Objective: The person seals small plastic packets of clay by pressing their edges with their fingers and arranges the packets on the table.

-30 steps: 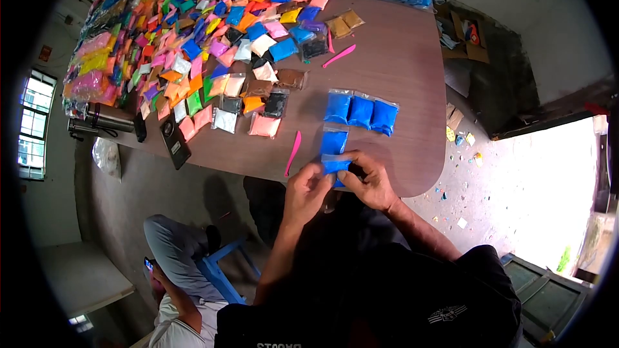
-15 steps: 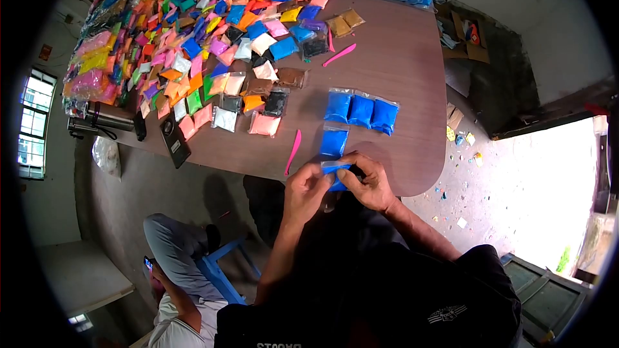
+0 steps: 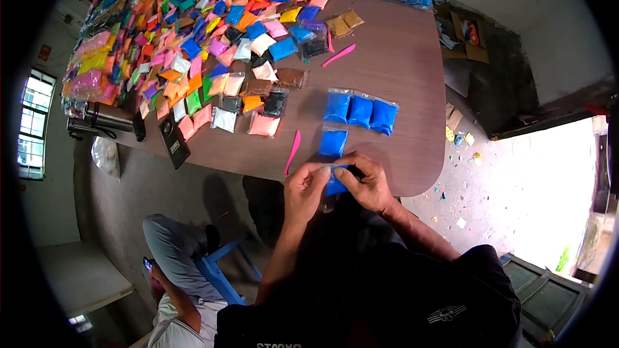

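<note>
Left hand (image 3: pixel 305 192) and right hand (image 3: pixel 369 185) both pinch blue packet (image 3: pixel 336 186) tight; second packet (image 3: pixel 333 142) at its 12 o'clock, pink tool (image 3: pixel 293 153) at 10, on counter (image 3: pixel 412 158).

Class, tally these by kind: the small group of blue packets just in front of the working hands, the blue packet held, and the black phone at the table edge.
Blue packets lying on the table: 4
Blue packet in hand, between the left hand and the right hand: 1
Black phone: 1
Total: 6
</note>
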The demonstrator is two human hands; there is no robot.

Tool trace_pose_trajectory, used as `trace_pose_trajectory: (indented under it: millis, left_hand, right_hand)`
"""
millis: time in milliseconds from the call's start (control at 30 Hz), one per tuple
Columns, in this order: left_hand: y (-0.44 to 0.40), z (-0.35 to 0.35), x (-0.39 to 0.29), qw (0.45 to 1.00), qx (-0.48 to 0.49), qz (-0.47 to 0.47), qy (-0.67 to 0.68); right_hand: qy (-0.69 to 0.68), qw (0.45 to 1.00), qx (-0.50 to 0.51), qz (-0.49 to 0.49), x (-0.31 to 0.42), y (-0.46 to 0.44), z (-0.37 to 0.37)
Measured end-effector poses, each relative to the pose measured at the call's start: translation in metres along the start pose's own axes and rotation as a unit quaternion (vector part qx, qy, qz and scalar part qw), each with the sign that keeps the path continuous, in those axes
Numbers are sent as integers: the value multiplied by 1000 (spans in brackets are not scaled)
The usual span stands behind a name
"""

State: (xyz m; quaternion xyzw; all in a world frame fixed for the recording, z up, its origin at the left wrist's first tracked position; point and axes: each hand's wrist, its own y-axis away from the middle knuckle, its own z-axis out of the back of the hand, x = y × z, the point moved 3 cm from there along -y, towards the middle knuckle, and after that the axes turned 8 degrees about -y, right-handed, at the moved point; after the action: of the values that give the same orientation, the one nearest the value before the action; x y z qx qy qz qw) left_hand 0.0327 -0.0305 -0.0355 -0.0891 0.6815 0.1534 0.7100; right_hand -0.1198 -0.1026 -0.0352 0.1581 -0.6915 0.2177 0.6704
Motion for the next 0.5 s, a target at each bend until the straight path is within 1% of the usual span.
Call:
trace_pose_trajectory:
  millis: [33, 67, 133, 167, 233, 333, 467, 500]
  left_hand:
    - [0, -1, -4, 1000, -11, 3, 8]
    - [0, -2, -9, 1000, -12, 2, 8]
    - [0, -4, -16, 999, -18, 1, 28]
    - [0, -3, -15, 999, -20, 0, 28]
    - [1, 1, -9, 998, 28, 42, -33]
    - [0, 4, 2, 999, 30, 15, -14]
    - [3, 8, 4, 1000, 28, 7, -5]
    - [4, 6, 3, 1000, 23, 5, -2]
  right_hand:
    - [-6, 1000, -21, -14, 1, 0, 0]
    - [-5, 1000, -20, -12, 3, 0, -2]
    - [-118, 986, -65, -97, 0, 2, -2]
    - [-117, 986, -64, -96, 0, 2, -3]
    - [-128, 988, -63, -63, 1, 1, -4]
    - [-127, 988, -44, -76, 0, 2, -3]
    - [-99, 991, -17, -82, 3, 3, -4]
    - [-126, 987, -22, -93, 3, 2, -4]
